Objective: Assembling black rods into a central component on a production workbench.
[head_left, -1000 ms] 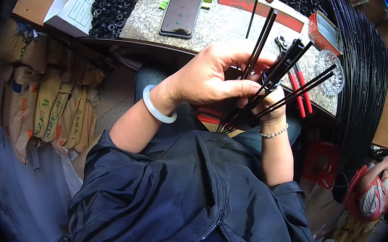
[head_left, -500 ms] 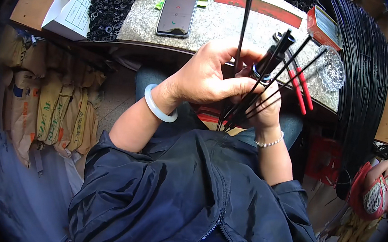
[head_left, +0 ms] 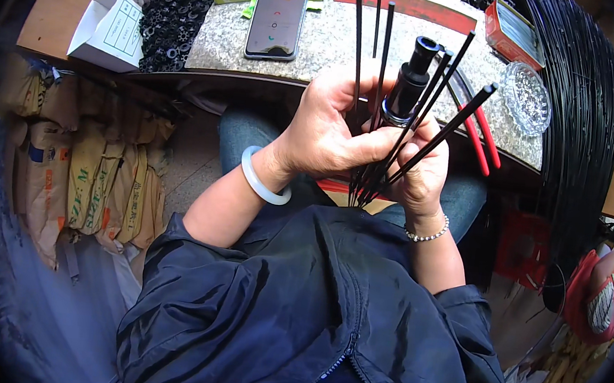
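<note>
My left hand (head_left: 333, 123), with a pale bangle at its wrist, is closed round a black stepped tube (head_left: 410, 83) and thin black rods beside it. The tube stands upright, its open round end at the top and a shiny ring low on it. Several black rods (head_left: 455, 125) fan out around the tube and run together below my hands. My right hand (head_left: 423, 170), wearing a beaded bracelet, is closed on the rods from the right side, its thumb against them. The fingers behind the tube are partly hidden. Red-handled pliers (head_left: 476, 146) lie just beyond my right hand.
On the speckled worktop (head_left: 217, 47) are a phone (head_left: 277, 16), a red strip (head_left: 401, 5), a small red box (head_left: 514, 34) and a glass dish (head_left: 526, 99). Small black parts (head_left: 176, 13) heap at left beside a white box (head_left: 110, 32). Long black rods (head_left: 581, 108) hang at right; another person (head_left: 603, 290) sits beyond.
The tube and rods have tilted more upright, so the tube's open top now faces up. The rods have spread wider. Both hands keep their hold.
</note>
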A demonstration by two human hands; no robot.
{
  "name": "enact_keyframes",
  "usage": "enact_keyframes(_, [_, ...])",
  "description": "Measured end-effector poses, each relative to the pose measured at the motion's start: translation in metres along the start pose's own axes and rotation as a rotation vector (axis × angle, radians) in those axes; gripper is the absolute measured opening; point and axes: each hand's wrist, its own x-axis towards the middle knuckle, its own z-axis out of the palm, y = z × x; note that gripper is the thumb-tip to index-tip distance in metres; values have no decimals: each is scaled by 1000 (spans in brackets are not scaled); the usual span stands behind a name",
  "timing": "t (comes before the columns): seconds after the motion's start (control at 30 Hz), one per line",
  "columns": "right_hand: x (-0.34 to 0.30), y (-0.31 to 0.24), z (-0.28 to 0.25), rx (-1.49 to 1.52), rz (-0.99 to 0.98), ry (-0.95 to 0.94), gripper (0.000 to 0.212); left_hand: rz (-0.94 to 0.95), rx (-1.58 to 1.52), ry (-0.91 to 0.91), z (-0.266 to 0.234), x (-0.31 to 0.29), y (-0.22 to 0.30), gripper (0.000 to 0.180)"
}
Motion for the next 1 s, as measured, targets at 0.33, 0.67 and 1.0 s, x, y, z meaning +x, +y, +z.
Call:
enact_keyframes(0.33, [0,-11,11,79,-72,-8,29,16,-378,-148,0,-4,0,36])
enact_keyframes(0.67, [-1,-11,13,83,-43,0,30,38,-317,-69,5,-9,-1,35])
enact_keyframes(1.0, [-7,-20,22,-319,-84,65,30,86,-312,22,8,-12,-8,40])
